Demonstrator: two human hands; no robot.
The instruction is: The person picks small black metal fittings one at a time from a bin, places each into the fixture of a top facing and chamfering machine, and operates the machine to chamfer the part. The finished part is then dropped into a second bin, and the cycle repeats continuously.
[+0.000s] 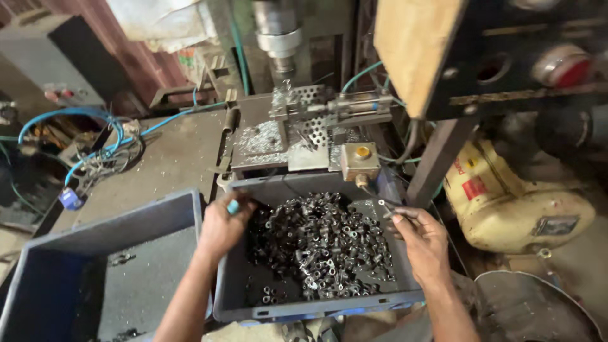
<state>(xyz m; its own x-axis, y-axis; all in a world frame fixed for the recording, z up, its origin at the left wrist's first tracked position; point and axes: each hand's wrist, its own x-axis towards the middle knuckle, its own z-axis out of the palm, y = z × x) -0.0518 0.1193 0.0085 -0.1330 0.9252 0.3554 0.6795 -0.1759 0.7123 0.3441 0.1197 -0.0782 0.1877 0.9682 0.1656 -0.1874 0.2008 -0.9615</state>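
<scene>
A grey plastic bin in front of me holds a heap of several small dark metal parts. My left hand reaches into the bin's left side, fingers curled over the parts, with a small light-blue piece showing at the fingertips. My right hand hovers at the bin's right edge and pinches one small metal part between its fingertips. Just beyond the bin stands a drill press with a clamping fixture under its spindle.
A second grey bin sits to the left, nearly bare with a few parts inside. Blue hoses and cables lie on the metal bench at left. A yellow motor housing stands at right, below a control panel with a red button. Metal shavings cover the fixture plate.
</scene>
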